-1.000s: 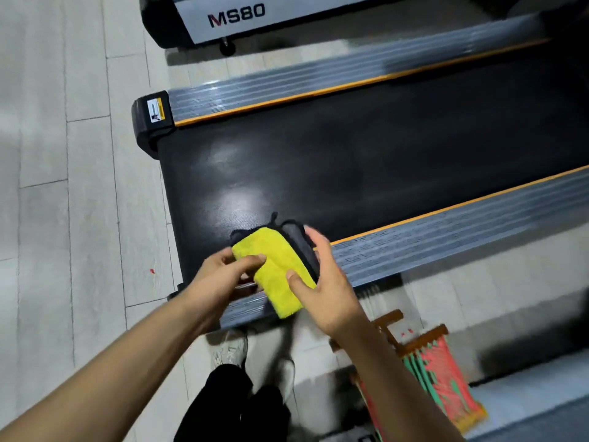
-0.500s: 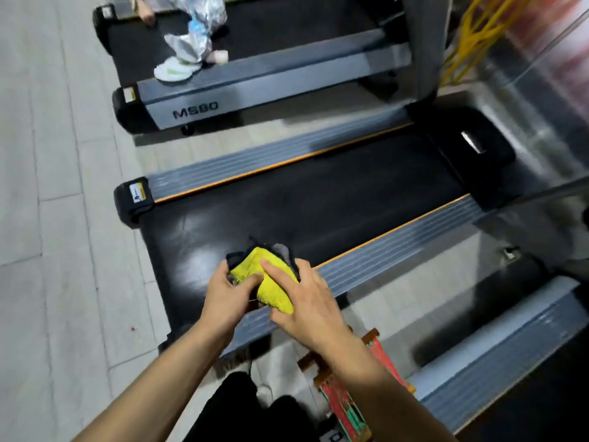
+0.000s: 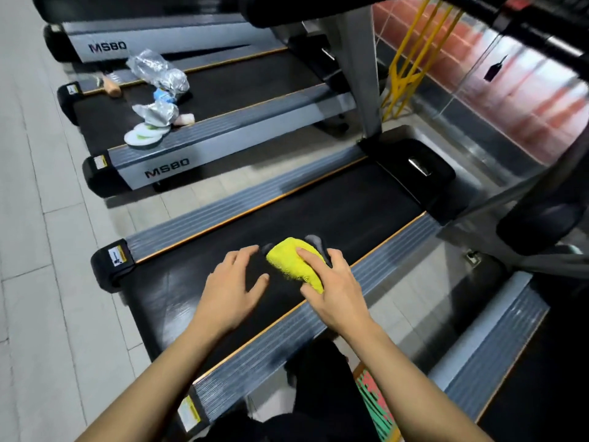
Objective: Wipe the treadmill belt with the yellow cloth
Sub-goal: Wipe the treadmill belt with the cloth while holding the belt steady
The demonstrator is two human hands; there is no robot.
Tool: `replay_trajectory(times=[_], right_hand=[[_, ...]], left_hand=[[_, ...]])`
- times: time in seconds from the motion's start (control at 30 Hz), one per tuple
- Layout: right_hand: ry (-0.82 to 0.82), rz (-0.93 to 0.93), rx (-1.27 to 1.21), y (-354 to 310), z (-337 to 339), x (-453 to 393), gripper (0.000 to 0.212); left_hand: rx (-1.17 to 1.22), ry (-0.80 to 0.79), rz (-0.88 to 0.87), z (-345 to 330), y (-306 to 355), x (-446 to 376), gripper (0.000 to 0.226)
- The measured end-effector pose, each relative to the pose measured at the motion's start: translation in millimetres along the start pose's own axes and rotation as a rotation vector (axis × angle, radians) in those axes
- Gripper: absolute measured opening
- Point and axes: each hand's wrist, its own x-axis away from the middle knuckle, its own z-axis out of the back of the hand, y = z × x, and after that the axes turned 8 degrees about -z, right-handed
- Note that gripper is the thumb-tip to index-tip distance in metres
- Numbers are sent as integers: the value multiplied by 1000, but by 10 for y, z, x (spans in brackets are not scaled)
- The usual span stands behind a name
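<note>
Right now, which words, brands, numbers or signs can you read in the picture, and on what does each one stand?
"MS80": on the grey side panel of the neighbouring treadmill.
"MS80": on the side panel of the farthest treadmill.
Unreadable, too small or blurred: the warning sticker on the end cap beside the treadmill belt; the yellow sticker on the near rail; the sticker on the neighbouring treadmill's end cap.

Two hands over the belt, left [image 3: 234, 290] and right [image 3: 334, 290]. One yellow cloth [image 3: 294, 261]. Treadmills: the near one [image 3: 318, 215], a second [image 3: 242, 87] behind, a third [image 3: 105, 47] at the back, a fourth [image 3: 497, 371] edging in on the right. Two MS80 labels. Two crumpled silvery wrappers [image 3: 157, 70].
</note>
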Motion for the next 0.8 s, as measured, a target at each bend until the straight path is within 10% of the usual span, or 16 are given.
replay_trajectory(times=[0.43, 0.8], right_hand=[[-19, 54, 59, 105, 115, -737, 68], [-95, 149, 44, 1531, -468, -2279, 67]], left_hand=[[-339, 64, 66, -349, -107, -284, 61], [-302, 173, 188, -1851, -322, -1496, 52]])
